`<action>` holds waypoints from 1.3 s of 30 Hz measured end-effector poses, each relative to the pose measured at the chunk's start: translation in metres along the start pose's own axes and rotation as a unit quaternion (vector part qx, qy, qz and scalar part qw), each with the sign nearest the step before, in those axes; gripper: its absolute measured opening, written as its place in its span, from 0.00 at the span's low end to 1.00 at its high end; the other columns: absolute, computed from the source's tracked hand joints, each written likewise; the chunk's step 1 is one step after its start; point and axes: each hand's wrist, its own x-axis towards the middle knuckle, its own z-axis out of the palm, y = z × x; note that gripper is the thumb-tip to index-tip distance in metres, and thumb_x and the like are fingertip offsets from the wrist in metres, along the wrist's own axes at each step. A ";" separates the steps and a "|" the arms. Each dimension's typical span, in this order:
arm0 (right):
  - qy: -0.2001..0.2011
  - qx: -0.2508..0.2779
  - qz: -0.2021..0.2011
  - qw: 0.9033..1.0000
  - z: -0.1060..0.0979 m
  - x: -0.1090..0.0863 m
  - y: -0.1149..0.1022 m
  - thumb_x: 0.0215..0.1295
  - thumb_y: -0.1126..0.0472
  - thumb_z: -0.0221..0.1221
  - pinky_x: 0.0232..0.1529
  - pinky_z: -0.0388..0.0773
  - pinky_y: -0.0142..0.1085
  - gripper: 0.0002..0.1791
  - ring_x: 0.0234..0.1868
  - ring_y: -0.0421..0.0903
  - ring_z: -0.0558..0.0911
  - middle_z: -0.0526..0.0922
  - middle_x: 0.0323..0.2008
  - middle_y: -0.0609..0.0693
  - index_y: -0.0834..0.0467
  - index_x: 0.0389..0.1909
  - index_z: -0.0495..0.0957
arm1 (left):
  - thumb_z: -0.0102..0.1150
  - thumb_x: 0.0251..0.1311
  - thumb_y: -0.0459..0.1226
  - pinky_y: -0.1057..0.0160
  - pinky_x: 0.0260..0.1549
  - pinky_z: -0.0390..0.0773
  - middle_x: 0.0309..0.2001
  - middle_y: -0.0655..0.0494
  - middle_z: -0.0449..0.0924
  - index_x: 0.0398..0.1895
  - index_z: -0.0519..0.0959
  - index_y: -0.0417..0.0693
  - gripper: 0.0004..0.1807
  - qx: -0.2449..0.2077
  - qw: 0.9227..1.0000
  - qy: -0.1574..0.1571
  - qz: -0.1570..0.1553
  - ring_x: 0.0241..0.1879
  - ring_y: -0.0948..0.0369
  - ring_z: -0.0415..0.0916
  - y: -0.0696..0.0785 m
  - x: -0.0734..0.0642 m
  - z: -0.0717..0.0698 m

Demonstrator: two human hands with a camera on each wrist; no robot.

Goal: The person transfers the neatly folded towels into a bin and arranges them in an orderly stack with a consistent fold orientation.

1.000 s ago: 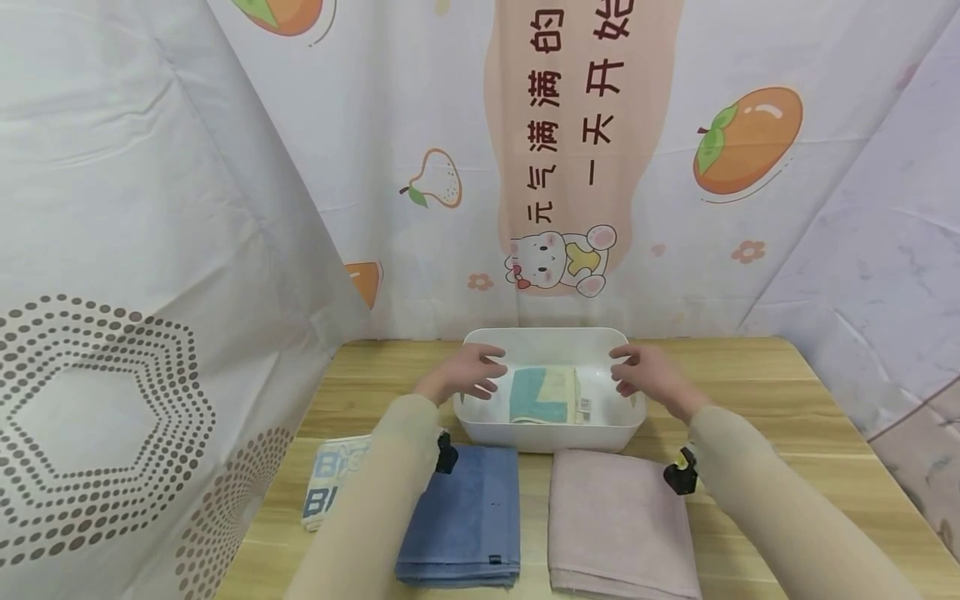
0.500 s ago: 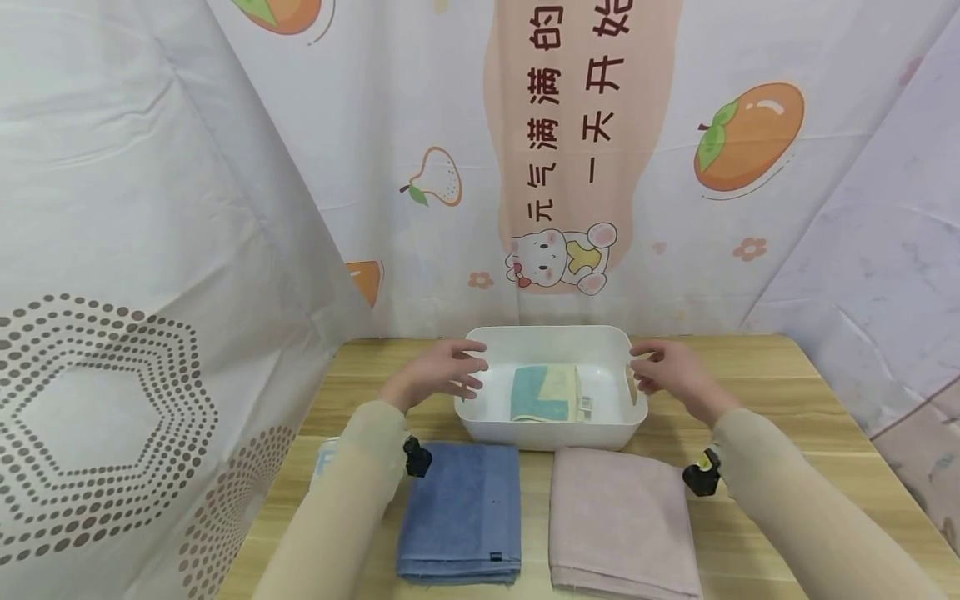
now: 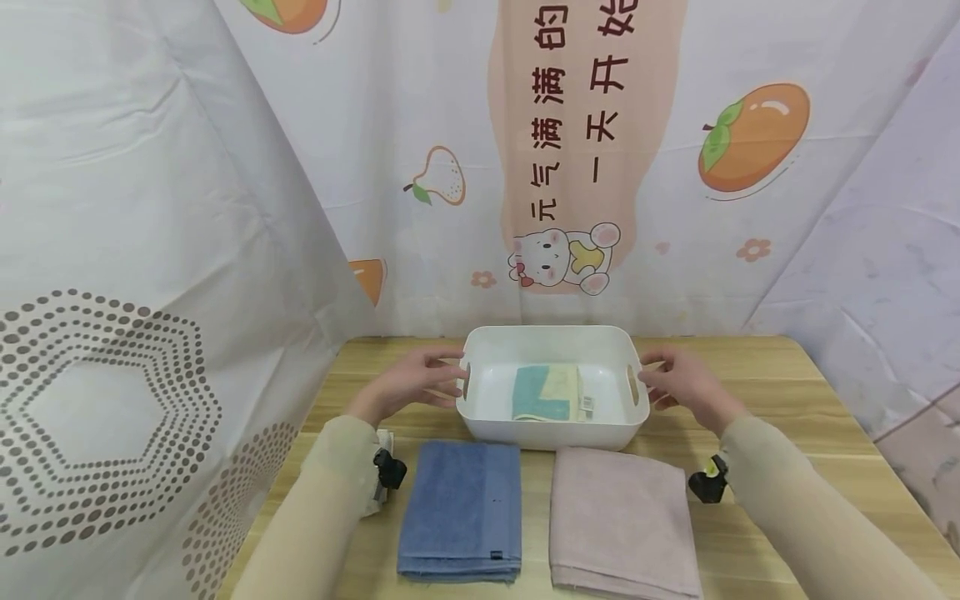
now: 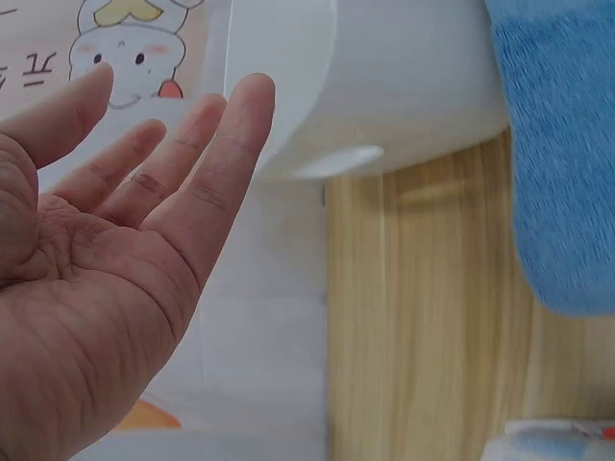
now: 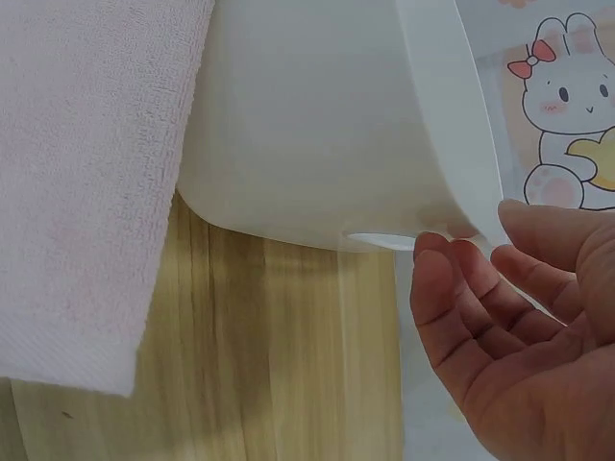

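A white plastic basket [image 3: 551, 435] with side handle holes stands at the back of the table, a folded teal-and-cream towel [image 3: 546, 392] lying inside. My left hand [image 3: 416, 379] is at its left side, fingers spread and nearly straight, holding nothing; the left wrist view shows the palm [image 4: 125, 259] turned up beside the basket wall. On the opposite side my right hand [image 3: 686, 383] has its loosely bent fingertips right at the handle hole and the thumb near the rim, as the right wrist view [image 5: 538, 336] shows.
A folded blue towel [image 3: 460, 508] and a folded pink towel [image 3: 618, 517] lie in front of the basket. Left of the blue one, a light patterned towel [image 3: 380, 483] is mostly hidden by my left sleeve. A printed curtain [image 3: 420, 292] hangs behind the wooden table [image 3: 780, 467].
Both hands have moved outward, from over the inside of the basket to its outer left and right sides. The towel inside the basket stays put.
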 end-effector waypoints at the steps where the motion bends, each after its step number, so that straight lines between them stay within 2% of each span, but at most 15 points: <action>1: -0.002 0.004 0.000 1.000 0.000 0.000 0.001 0.76 0.62 0.56 0.41 0.85 0.45 0.27 0.37 0.50 0.85 0.81 0.48 0.67 0.73 0.68 0.63 | 0.55 0.75 0.34 0.44 0.55 0.81 0.68 0.32 0.68 0.76 0.62 0.40 0.30 -0.003 1.000 0.003 -0.002 0.59 0.36 0.76 -0.001 -0.002 -0.002; 4: -0.004 0.018 0.001 1.000 0.002 0.001 0.006 0.76 0.63 0.56 0.41 0.86 0.44 0.26 0.38 0.50 0.85 0.82 0.48 0.67 0.73 0.67 0.64 | 0.55 0.75 0.36 0.43 0.57 0.79 0.69 0.33 0.68 0.77 0.62 0.43 0.30 -0.003 1.000 0.008 -0.008 0.62 0.35 0.73 -0.005 -0.010 -0.009; 11: -0.007 0.038 0.013 0.999 0.005 0.002 0.015 0.77 0.62 0.56 0.42 0.85 0.42 0.25 0.38 0.48 0.84 0.83 0.46 0.60 0.74 0.66 0.66 | 0.57 0.75 0.41 0.43 0.58 0.79 0.69 0.38 0.71 0.77 0.62 0.47 0.31 0.001 1.000 0.012 0.002 0.58 0.44 0.79 -0.016 -0.022 -0.023; 16: -0.021 0.051 0.033 0.998 0.003 0.002 0.016 0.78 0.60 0.55 0.42 0.85 0.39 0.29 0.38 0.46 0.84 0.82 0.48 0.61 0.75 0.69 0.63 | 0.55 0.76 0.40 0.43 0.58 0.79 0.69 0.39 0.71 0.78 0.59 0.45 0.32 0.000 1.000 0.013 0.006 0.59 0.44 0.79 -0.024 -0.030 -0.031; 21: -0.037 0.063 0.041 0.996 0.002 0.001 0.018 0.79 0.58 0.54 0.46 0.84 0.41 0.32 0.41 0.45 0.83 0.81 0.52 0.63 0.77 0.71 0.59 | 0.54 0.77 0.39 0.42 0.59 0.78 0.70 0.38 0.70 0.79 0.58 0.46 0.32 -0.001 1.000 0.021 0.000 0.62 0.41 0.76 -0.031 -0.039 -0.037; 24: -0.045 0.070 0.042 0.996 0.002 0.001 0.019 0.80 0.58 0.53 0.45 0.84 0.40 0.32 0.40 0.45 0.82 0.82 0.50 0.61 0.78 0.71 0.59 | 0.53 0.77 0.40 0.43 0.58 0.78 0.70 0.38 0.70 0.79 0.58 0.46 0.31 -0.001 0.999 0.032 -0.006 0.63 0.40 0.75 -0.034 -0.045 -0.041; 29: -0.061 0.090 0.047 0.993 0.003 0.003 0.024 0.81 0.57 0.51 0.42 0.83 0.36 0.33 0.39 0.45 0.79 0.81 0.45 0.55 0.79 0.71 0.58 | 0.54 0.77 0.40 0.42 0.60 0.77 0.68 0.39 0.72 0.79 0.58 0.47 0.32 0.004 0.999 0.050 -0.012 0.60 0.45 0.78 -0.042 -0.052 -0.047; 35: -0.083 0.121 0.041 0.988 0.003 0.003 0.028 0.82 0.56 0.49 0.39 0.80 0.33 0.29 0.37 0.44 0.78 0.81 0.41 0.51 0.77 0.68 0.64 | 0.55 0.76 0.41 0.43 0.58 0.79 0.69 0.38 0.71 0.80 0.57 0.48 0.33 0.019 0.998 0.065 -0.018 0.62 0.44 0.77 -0.053 -0.061 -0.058; 39: -0.087 0.142 0.049 0.985 0.003 0.004 0.029 0.82 0.55 0.49 0.39 0.78 0.34 0.25 0.37 0.44 0.77 0.81 0.40 0.50 0.75 0.62 0.71 | 0.54 0.77 0.42 0.45 0.56 0.80 0.70 0.37 0.69 0.80 0.56 0.49 0.34 0.026 0.997 0.074 -0.025 0.62 0.44 0.77 -0.061 -0.068 -0.066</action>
